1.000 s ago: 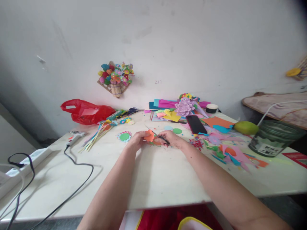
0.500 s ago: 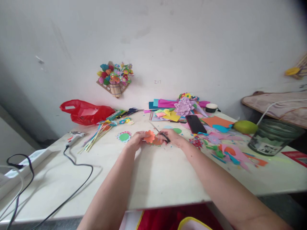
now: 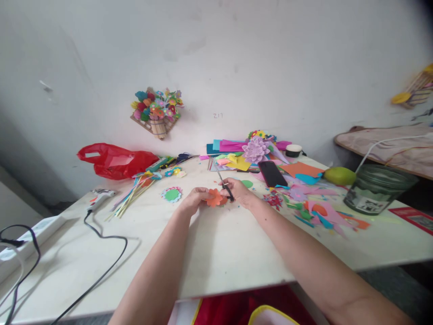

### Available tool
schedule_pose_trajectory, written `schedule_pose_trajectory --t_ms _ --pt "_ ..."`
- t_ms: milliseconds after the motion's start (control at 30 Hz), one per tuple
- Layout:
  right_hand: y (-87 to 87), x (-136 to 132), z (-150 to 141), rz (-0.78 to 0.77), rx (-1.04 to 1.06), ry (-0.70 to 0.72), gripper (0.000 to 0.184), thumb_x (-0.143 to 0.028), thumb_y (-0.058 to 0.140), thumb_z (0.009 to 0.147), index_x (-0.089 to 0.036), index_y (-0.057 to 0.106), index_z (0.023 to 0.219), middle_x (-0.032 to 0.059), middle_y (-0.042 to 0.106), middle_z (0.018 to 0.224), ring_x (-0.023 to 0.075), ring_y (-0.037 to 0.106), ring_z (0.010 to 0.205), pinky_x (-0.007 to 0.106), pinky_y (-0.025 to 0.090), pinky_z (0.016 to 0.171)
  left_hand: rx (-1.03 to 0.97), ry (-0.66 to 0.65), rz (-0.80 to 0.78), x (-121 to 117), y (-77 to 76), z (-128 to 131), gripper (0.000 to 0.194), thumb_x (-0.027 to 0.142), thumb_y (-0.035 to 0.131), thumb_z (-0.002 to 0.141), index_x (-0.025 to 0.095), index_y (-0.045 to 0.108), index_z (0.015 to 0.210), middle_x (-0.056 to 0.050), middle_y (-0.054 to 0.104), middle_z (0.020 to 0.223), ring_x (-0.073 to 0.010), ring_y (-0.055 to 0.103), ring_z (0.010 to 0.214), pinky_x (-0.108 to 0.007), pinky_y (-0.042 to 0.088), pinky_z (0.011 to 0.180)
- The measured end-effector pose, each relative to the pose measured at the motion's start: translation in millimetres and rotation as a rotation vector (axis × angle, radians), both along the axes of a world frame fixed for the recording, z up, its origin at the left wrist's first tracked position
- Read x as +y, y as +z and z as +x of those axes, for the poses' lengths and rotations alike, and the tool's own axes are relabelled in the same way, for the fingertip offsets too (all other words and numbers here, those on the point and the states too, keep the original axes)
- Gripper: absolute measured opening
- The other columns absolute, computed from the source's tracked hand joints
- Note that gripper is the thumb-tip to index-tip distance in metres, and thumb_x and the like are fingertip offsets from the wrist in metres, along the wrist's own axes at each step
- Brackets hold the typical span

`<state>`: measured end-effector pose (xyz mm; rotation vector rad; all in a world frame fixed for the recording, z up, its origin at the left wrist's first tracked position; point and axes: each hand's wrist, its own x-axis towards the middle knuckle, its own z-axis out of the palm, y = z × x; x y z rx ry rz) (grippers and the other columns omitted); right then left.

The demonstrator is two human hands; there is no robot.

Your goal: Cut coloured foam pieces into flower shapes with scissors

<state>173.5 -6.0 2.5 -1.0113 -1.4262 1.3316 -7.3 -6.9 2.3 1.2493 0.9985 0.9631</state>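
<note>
Between the fingers of my left hand is the left edge of an orange scalloped flower cutout, held low over the table. My right hand grips a pair of scissors by the dark handles, blades pointing up and away from me. The fingers of my right hand are close to the flower's right edge; I cannot tell whether they touch it. Left of my hands lies a layered flower with a green disc in its middle. A green paper circle lies just beyond my right hand.
On the left are a hot glue gun with its cord, thin sticks and a red plastic bag. To the right lie a phone, coloured scraps, a yellow-green fruit and a glass jar.
The orange flower has turned and dropped slightly, now facing up more. The scissors have swung to a steeper angle in my right hand. The whole view has shifted a little.
</note>
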Motion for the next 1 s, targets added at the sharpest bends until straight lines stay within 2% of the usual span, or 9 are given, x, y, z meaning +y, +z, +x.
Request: schedule_pose_trajectory --t_ms 133,267,400,633,833,1000 --pt "-1.0 0.5 -2.0 -0.026 0.008 -0.006 0.030 -0.013 0.064 0.061 -0.017 0.056 0.089 -0.0054 0.056 0.056 0.0076 0.051 0.043 0.015 0.026 0.034 -0.035 0.024 0.014 0.9 -0.5 -0.8 0.015 0.020 0.072 0.050 0.012 0.069 0.063 -0.006 0.066 0.059 -0.0145 0.057 0.051 -0.026 0.042 0.052" --pt "0.1 -1.4 -4.1 -0.055 0.029 0.051 0.029 -0.011 0.065 0.062 -0.016 0.056 0.088 -0.0046 0.058 0.056 0.0086 0.056 0.045 0.015 0.031 0.038 -0.073 0.042 0.054 3.4 -2.7 -2.4 0.018 0.022 0.074 0.052 0.012 0.070 0.067 -0.006 0.068 0.061 -0.0146 0.058 0.052 -0.026 0.043 0.055" --pt "1.9 -3.1 -0.7 -0.072 -0.027 0.100 0.025 -0.017 0.066 0.065 -0.016 0.054 0.087 -0.0042 0.058 0.051 0.0093 0.056 0.042 0.014 0.024 0.033 -0.109 0.087 0.084 6.3 -4.5 -4.9 0.022 0.023 0.075 0.052 0.012 0.071 0.071 -0.005 0.068 0.064 -0.0156 0.061 0.059 -0.026 0.045 0.062" --pt "-0.7 -0.6 12.6 0.031 -0.111 0.275 0.027 -0.039 0.065 0.073 -0.014 0.057 0.079 -0.0014 0.060 0.058 0.0055 0.052 0.040 0.015 0.024 0.031 -0.172 0.117 0.073 5.6 -1.2 -6.1 0.015 0.018 0.072 0.051 0.014 0.069 0.065 -0.004 0.068 0.063 -0.0143 0.061 0.059 -0.025 0.045 0.062" --pt "3.9 -1.9 18.8 0.113 -0.247 0.343 0.031 -0.044 0.059 0.076 -0.013 0.056 0.074 -0.0007 0.058 0.056 0.0058 0.049 0.039 0.016 0.025 0.031 -0.212 0.118 0.042 4.4 1.6 -5.7 0.013 0.016 0.070 0.049 0.012 0.067 0.061 -0.004 0.065 0.057 -0.0124 0.057 0.051 -0.023 0.043 0.053" --pt "6.5 -2.0 21.6 0.129 -0.291 0.369 0.028 -0.042 0.059 0.075 -0.014 0.054 0.072 -0.0002 0.059 0.057 0.0064 0.049 0.041 0.016 0.028 0.034 -0.204 0.107 0.037 4.3 1.8 -6.7 0.017 0.017 0.073 0.048 0.012 0.069 0.064 -0.006 0.067 0.060 -0.0143 0.060 0.054 -0.024 0.045 0.056"
